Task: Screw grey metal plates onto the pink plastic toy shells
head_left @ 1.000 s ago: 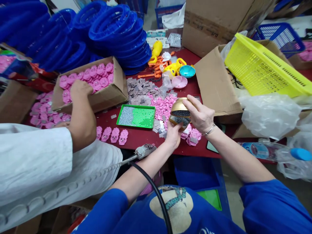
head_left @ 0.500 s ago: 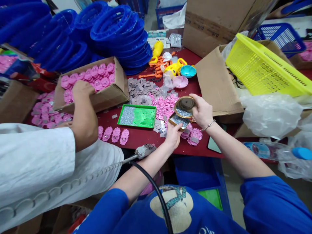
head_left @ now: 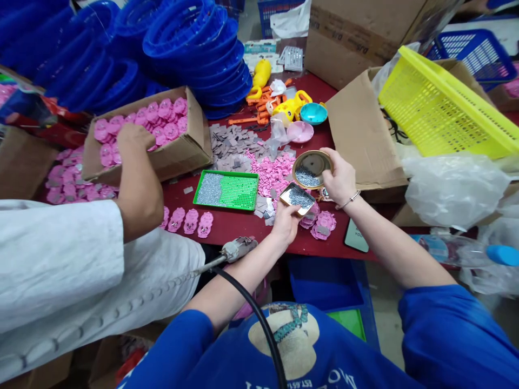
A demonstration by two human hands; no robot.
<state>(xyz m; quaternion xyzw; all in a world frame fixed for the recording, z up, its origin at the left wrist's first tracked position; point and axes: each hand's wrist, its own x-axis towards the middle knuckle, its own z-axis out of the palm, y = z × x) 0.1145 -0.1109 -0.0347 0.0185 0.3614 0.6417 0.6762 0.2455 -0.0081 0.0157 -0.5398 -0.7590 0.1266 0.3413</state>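
My left hand (head_left: 287, 222) grips a small rectangular metal tin (head_left: 287, 195) by its near edge. Small silver metal pieces (head_left: 300, 201) lie in this tin, too small to name. Just above it, my right hand (head_left: 339, 178) holds a round gold-rimmed tin (head_left: 311, 159) by its right side. The round tin is tilted, and similar silver pieces lie along its lower side. Left of my hands sits a green perforated tray (head_left: 241, 190), its left part covered with small silver pieces. Pink moulded parts (head_left: 323, 225) lie by the rectangular tin.
A co-worker's hand (head_left: 135, 136) reaches into a cardboard box (head_left: 178, 156) of pink parts at left. Grey plates (head_left: 231, 143) and small pink pieces (head_left: 270, 173) lie behind the tray. A hanging power screwdriver (head_left: 239, 248) crosses near my left forearm. A phone (head_left: 357, 236) lies right.
The round tin has tipped so that more of its inside and its silver pieces show. The rectangular tin has tilted, with a bare shiny corner showing. The view has shifted slightly.
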